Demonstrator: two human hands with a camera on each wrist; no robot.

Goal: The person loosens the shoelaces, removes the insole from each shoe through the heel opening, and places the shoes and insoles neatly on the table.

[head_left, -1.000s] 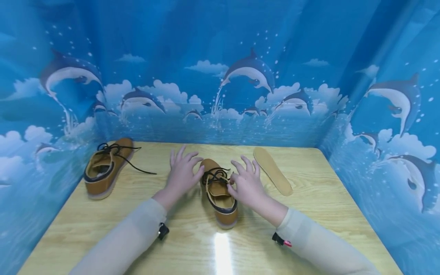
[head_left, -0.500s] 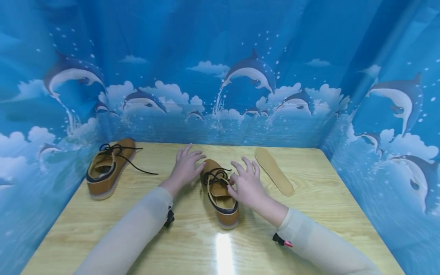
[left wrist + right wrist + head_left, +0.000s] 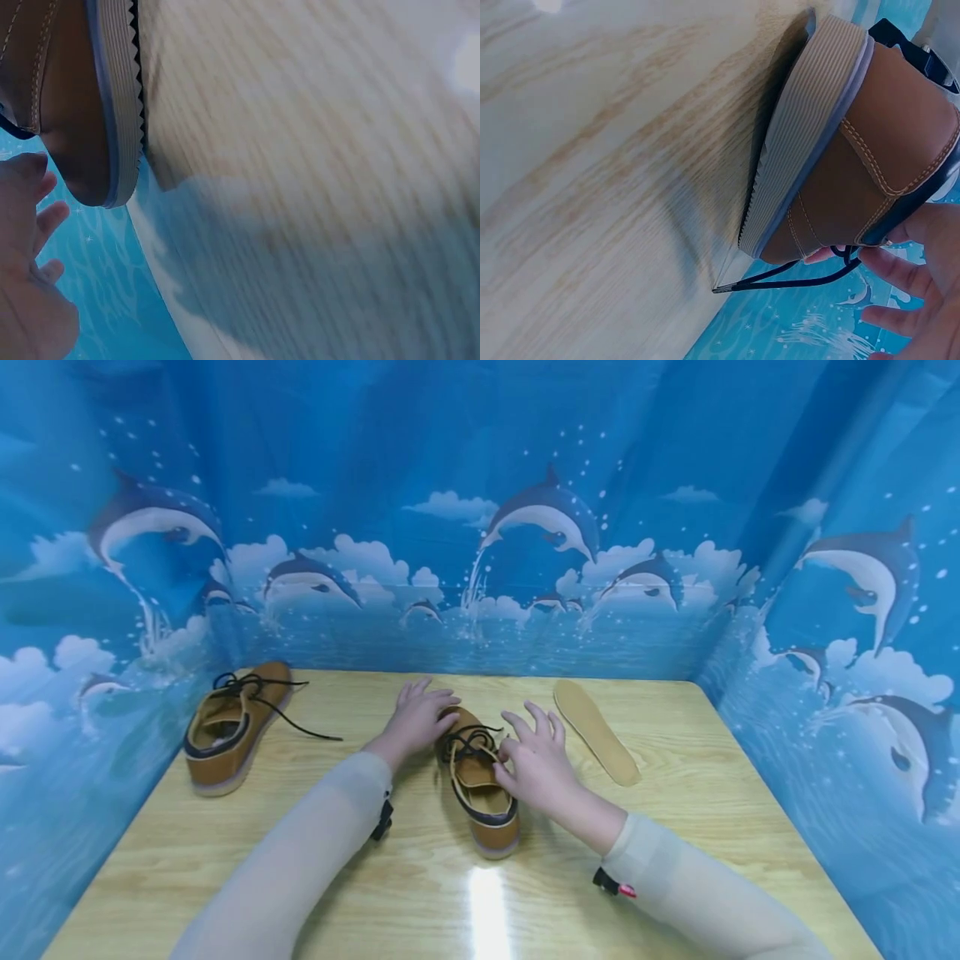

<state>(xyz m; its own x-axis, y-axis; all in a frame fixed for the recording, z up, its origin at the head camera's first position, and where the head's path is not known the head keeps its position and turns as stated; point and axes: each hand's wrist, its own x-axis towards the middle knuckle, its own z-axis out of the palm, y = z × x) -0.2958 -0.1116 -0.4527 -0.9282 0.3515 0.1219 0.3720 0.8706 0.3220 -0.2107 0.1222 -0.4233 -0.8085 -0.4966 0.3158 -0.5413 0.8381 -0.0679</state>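
Note:
A brown leather shoe (image 3: 493, 837) with a dark collar and black laces (image 3: 470, 741) stands upright in the middle of the table, its toe pointing away. At its right side my right hand (image 3: 538, 768) pinches the edge of the opening near the laces between thumb and index finger; the other fingers are spread. In the right wrist view the thumb tip is hidden behind the shoe's collar (image 3: 911, 217). My left hand (image 3: 418, 720) is beside the toe on the left, fingers extended and thumb close to the upper. Whether that thumb touches the shoe I cannot tell.
A matching brown shoe (image 3: 225, 763) stands at the far left, one black lace trailing onto the table (image 3: 420, 893). To the right of the right hand lies a tan insole (image 3: 596, 732). A blue dolphin-print curtain (image 3: 480, 643) encloses the back and sides.
My left hand has moved right and slightly away from me, closer to the shoe's toe. The right hand keeps its place at the shoe's edge, and the shoe stays put.

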